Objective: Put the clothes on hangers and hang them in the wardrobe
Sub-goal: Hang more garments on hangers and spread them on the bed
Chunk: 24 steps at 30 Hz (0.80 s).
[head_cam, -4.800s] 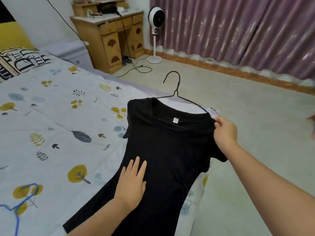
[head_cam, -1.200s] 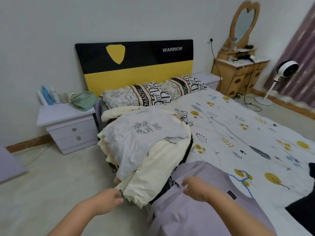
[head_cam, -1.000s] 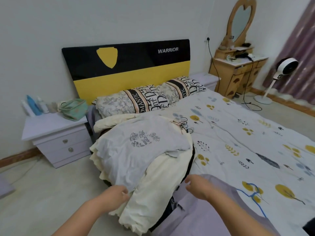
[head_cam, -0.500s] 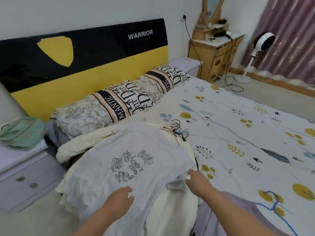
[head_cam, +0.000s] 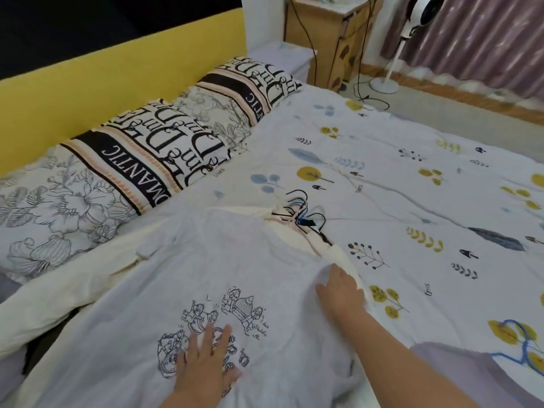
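the pale printed shirt lies spread on top of the clothes pile at the near-left part of the bed, a cream garment under it. the step in hand is judged to be taking this shirt off the pile; it is best lifted at the shoulders so it stays flat — the hangers, bunched at one o'clock from the shirt's collar, should be kept untangled. the left hand is laid flat on the printed drawing, fingers straight and spread, nothing gripped. the right hand, at three o'clock on the shirt, rests on its edge — whether the cloth is pinched cannot be told.
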Tool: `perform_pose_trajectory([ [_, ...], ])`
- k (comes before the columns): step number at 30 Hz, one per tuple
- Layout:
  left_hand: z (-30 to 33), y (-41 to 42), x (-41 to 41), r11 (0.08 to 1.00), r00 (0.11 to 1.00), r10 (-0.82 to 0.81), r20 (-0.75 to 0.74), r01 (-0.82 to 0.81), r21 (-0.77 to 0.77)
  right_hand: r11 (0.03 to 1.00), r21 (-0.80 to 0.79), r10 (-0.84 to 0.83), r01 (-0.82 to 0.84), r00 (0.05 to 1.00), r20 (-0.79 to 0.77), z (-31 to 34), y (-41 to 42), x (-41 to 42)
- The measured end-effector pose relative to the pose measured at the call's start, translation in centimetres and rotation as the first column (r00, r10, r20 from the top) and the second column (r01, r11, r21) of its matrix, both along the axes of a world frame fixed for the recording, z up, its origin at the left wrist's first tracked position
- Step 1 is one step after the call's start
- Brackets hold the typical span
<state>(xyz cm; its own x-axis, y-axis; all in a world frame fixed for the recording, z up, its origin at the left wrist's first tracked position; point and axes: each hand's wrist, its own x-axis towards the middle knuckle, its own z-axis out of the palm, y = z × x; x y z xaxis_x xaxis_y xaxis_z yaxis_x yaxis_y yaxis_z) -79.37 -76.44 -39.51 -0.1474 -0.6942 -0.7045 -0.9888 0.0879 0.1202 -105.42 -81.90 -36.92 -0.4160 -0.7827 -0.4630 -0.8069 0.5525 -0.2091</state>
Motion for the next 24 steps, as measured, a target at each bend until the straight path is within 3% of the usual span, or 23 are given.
perform_pose_trajectory([
  [5, -1.7, -0.7, -0.2, 0.994, 0.999, -0.031, 0.018, 0.029, 0.103, 0.996, 0.03, -0.088, 0.088, 0.996, 0.014, -1.2, -1.8, 0.3],
  [11, 0.2, -1.3, -0.7, 0.992, 0.998, -0.034, 0.053, 0.027, 0.125, 0.962, -0.223, -0.13, 0.156, 0.983, 0.127, 1.2, 1.2, 1.4],
  [13, 2.3, -1.5, -1.6, 1.0, 1.0, -0.009, 0.014, 0.009, 0.018, 0.947, -0.291, -0.104, 0.136, 0.987, 0.122, 3.1, 2.7, 1.7],
  [16, 7.0, -2.4, -2.9, 0.941, 0.988, 0.048, -0.148, -0.094, -0.326, 0.932, -0.348, -0.064, 0.101, 0.991, 0.116, 6.4, 4.9, 1.3],
  [20, 15.3, -4.3, -4.5, 0.718, 0.898, 0.119, -0.424, -0.373, -0.588, 0.89, -0.435, -0.075, 0.135, 0.985, 0.152, 12.2, 8.1, 0.1],
  [24, 22.7, -4.6, -4.4, 0.521, 0.917, -0.001, -0.398, -0.339, -0.783, 0.824, -0.545, -0.046, 0.157, 0.976, 0.211, 18.2, 12.1, -1.7],
])
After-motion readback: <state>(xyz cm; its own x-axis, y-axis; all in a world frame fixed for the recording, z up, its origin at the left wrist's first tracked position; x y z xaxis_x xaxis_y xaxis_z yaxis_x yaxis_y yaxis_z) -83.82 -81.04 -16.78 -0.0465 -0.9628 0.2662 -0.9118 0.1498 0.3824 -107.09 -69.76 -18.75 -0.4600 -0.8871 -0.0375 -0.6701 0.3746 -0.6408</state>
